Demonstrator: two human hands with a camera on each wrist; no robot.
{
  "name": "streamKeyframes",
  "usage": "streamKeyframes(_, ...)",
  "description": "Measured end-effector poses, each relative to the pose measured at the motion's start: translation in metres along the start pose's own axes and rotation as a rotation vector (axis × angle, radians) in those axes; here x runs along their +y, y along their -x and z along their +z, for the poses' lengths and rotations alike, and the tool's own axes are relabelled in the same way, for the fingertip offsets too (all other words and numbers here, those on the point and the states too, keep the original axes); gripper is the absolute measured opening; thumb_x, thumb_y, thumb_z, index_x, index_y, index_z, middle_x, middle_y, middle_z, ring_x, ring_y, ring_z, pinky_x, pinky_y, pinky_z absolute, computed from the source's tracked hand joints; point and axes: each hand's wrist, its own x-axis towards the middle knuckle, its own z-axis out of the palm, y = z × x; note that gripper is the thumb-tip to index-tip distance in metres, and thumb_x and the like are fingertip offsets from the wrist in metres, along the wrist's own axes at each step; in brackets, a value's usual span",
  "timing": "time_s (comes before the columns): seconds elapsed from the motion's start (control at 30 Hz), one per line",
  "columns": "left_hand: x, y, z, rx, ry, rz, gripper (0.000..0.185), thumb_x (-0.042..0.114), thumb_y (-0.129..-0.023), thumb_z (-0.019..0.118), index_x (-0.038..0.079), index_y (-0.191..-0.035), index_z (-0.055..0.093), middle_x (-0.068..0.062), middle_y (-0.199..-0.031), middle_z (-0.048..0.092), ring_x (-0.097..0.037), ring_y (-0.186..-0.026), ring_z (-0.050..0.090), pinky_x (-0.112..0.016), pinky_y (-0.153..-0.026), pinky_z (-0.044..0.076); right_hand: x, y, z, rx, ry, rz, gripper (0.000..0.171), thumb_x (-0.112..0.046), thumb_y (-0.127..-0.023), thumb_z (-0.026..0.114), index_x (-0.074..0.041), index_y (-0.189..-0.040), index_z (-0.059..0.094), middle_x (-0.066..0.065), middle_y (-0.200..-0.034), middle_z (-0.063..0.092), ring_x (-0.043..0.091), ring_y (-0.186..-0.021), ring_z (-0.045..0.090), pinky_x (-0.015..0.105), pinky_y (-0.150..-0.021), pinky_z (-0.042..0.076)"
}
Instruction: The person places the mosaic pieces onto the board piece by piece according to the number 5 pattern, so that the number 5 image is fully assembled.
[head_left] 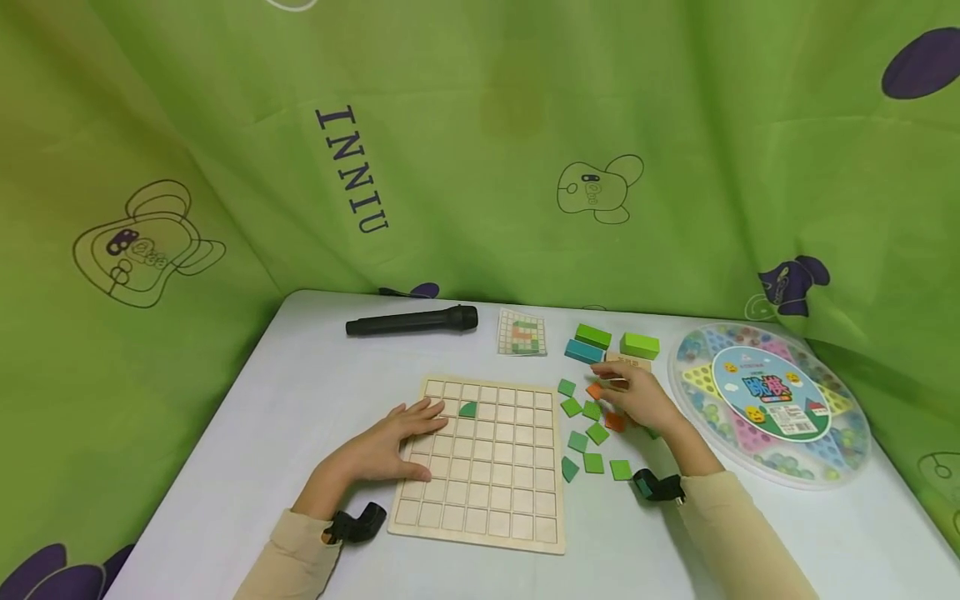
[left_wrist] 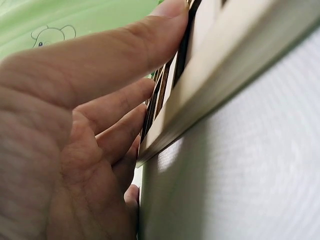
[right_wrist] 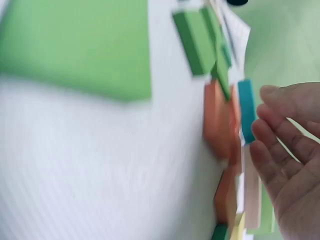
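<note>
White tabletop [head_left: 247,433] walled by green cartoon curtain [head_left: 480,150].
Pale wooden grid board [head_left: 487,467] near the front edge, left hand [head_left: 390,442] flat on it; right hand [head_left: 637,400] relaxed over the green and orange tiles [head_left: 592,433].

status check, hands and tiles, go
Left hand flat on grid board, steadying. Right hand open over loose tiles, holding none. One green tile seated. Nothing in the way.

Grid board [head_left: 487,467] pale matt wood, tiles [head_left: 592,433] matt painted. Tabletop [head_left: 300,392] smooth white; round game lid [head_left: 772,400] glossy clear plastic. Backdrop [head_left: 480,150] green cloth.
</note>
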Motion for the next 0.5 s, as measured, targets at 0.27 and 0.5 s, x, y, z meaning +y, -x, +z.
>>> streamKeyframes(0.27,0.0,0.001,-0.001,-0.002,-0.013,0.006,0.083,0.044,-0.075,0.076,0.007,-0.142,0.044,-0.005,-0.155,0.028,-0.031,-0.146,0.016,-0.056,-0.117,0.007,0.014,-0.007,0.001,-0.04,0.147,-0.053,0.031,0.003,-0.085,0.061,-0.002,-0.116,0.065,0.017,-0.113,0.061,0.034,-0.101,0.058,0.049,-0.085,0.051)
streamKeyframes(0.5,0.001,0.001,-0.001,-0.001,-0.012,0.002,0.083,0.043,-0.074,0.076,0.008,-0.142,0.044,-0.005,-0.155,0.028,-0.031,-0.146,0.017,-0.057,-0.117,0.007,0.014,-0.008,0.002,0.001,0.195,-0.016,0.023,-0.007,-0.088,0.065,-0.004,-0.111,0.066,0.012,-0.104,0.063,0.029,-0.094,0.061,0.044,-0.08,0.052)
